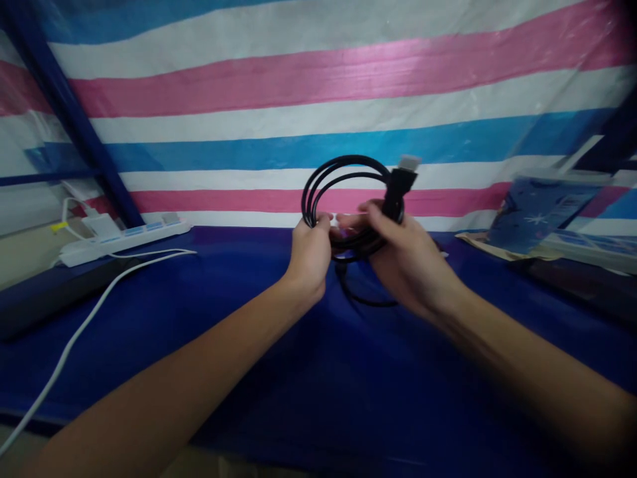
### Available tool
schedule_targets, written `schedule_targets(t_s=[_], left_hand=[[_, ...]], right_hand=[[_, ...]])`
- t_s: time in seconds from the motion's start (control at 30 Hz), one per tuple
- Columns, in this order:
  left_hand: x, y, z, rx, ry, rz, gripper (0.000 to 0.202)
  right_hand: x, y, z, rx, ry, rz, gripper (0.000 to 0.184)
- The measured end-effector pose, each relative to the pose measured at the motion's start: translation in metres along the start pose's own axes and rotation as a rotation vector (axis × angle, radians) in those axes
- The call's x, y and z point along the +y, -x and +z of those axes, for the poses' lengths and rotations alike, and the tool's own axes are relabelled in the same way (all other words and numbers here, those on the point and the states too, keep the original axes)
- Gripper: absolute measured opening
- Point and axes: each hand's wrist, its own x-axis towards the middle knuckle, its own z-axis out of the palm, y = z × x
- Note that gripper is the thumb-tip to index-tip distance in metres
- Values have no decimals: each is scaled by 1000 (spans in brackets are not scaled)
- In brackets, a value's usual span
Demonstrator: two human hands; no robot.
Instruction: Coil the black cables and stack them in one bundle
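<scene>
A black cable [348, 159], wound into several loops, is held up above the blue table [249, 332]. Its plug [401, 180], black with a pale metal end, points up beside the right thumb. My left hand [311, 255] is closed around the left side of the loops, thumb on top. On the other side my right hand [405, 255] grips the coil and the part just below the plug. A loose stretch of the cable hangs down between my hands toward the table. Some fingertips are blurred or hidden behind the loops.
At the left stand a white power strip [132, 239] with a plugged-in adapter [102, 226] and a white cord [84, 332] running forward. Beside it lies a long black object [60, 295]. A blue snowflake-patterned package [540, 209] is at the right; a striped sheet hangs behind.
</scene>
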Motion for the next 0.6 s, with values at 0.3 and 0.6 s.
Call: schedule_targets(t_s=[0.3, 0.6], left_hand=[[-11, 4, -3, -29, 32, -229, 39], [10, 5, -6, -305, -90, 39, 53]], right_hand=[[-9, -5, -8, 186, 97, 101, 26], [-7, -12, -31, 119, 567, 170, 13]])
